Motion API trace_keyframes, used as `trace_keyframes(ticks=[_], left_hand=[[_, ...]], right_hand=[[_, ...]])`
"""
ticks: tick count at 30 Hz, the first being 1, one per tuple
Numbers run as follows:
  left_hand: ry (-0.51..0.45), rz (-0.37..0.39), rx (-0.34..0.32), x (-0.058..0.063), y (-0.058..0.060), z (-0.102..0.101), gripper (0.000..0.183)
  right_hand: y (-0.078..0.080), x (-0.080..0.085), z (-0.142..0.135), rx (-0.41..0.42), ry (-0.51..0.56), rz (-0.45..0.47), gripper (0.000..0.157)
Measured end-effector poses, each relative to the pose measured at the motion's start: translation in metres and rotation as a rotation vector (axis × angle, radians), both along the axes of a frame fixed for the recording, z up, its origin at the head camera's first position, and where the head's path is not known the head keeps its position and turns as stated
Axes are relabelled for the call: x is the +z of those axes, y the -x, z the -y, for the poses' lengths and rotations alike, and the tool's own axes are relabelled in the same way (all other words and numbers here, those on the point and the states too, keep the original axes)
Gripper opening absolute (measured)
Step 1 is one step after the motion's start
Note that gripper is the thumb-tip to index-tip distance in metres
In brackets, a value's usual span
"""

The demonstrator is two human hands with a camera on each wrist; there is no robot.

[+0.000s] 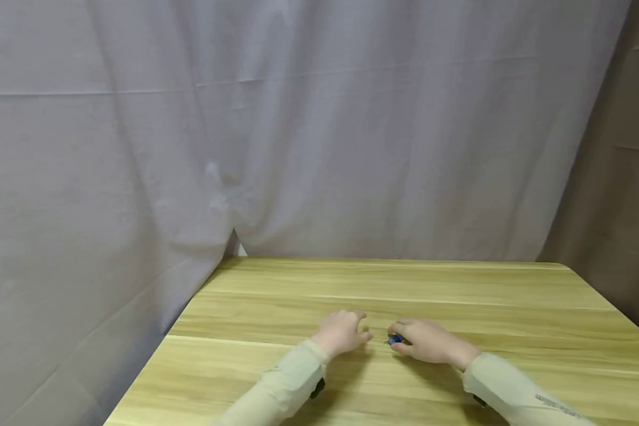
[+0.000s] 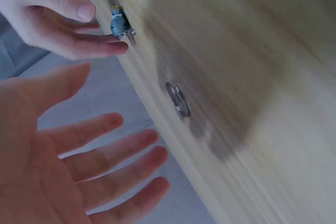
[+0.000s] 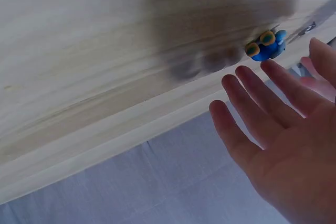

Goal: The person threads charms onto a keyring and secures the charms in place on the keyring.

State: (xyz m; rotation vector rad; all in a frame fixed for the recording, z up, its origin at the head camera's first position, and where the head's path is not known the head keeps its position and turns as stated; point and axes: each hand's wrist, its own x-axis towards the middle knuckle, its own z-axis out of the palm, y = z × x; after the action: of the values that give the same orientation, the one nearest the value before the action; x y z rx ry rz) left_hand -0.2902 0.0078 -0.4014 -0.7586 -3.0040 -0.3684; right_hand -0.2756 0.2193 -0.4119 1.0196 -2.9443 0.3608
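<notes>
Right hand (image 1: pixel 431 342) is loose, fingertips right by the blue toy (image 3: pixel 266 52) on the table (image 1: pixel 378 284); I can't tell if they touch. Left hand (image 1: pixel 343 332) has its fingers spread, near a shiny metal bit (image 2: pixel 177 99).

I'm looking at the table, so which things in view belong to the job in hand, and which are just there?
Likely part of the job:
- small blue figure with orange-rimmed round ends, by the right hand
- small shiny silver metal piece, near the left hand

Just surroundings:
- rectangular yellowish wooden table
- grey cloth curtain
- brown cloth
</notes>
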Motion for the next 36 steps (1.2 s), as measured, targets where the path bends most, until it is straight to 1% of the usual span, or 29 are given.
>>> trace_keyframes(ticks=[3, 6, 9, 13, 17, 21, 26, 30, 34, 36], left_hand=[[0.065, -0.030, 0.024, -0.006, 0.002, -0.006, 0.045], [0.139, -0.075, 0.039, -0.012, 0.005, -0.010, 0.043], [0.170, -0.096, 0.042, -0.017, 0.007, -0.013, 0.041], [0.162, -0.096, 0.032, -0.019, 0.012, -0.017, 0.031], [0.151, -0.112, 0.013, -0.019, 0.015, -0.019, 0.011], [0.170, -0.110, 0.016, -0.016, 0.015, -0.023, 0.007], [0.186, -0.084, 0.025, -0.015, 0.012, -0.026, 0.006], [0.169, -0.049, 0.019, -0.015, 0.012, -0.026, 0.007], [0.137, 0.018, 0.029, -0.012, 0.012, -0.025, 0.010], [0.137, 0.043, 0.033, -0.009, 0.011, -0.025, 0.011]], right_hand=[[0.002, -0.002, 0.005, -0.002, -0.024, -0.020, 0.030], [0.004, -0.005, 0.009, -0.009, -0.033, -0.063, 0.023], [0.006, -0.007, 0.011, -0.013, -0.035, -0.116, 0.017], [0.007, -0.008, 0.011, -0.018, -0.027, -0.149, 0.015], [0.005, -0.005, 0.013, 0.004, -0.019, -0.139, 0.016], [0.004, -0.003, 0.014, 0.008, -0.026, -0.109, 0.017], [0.001, -0.005, 0.015, -0.012, -0.046, -0.047, 0.019], [-0.001, -0.006, 0.016, -0.018, -0.075, -0.033, 0.021], [0.000, -0.008, 0.019, 0.006, -0.102, -0.067, 0.019], [0.000, -0.010, 0.020, 0.037, -0.116, -0.114, 0.020]])
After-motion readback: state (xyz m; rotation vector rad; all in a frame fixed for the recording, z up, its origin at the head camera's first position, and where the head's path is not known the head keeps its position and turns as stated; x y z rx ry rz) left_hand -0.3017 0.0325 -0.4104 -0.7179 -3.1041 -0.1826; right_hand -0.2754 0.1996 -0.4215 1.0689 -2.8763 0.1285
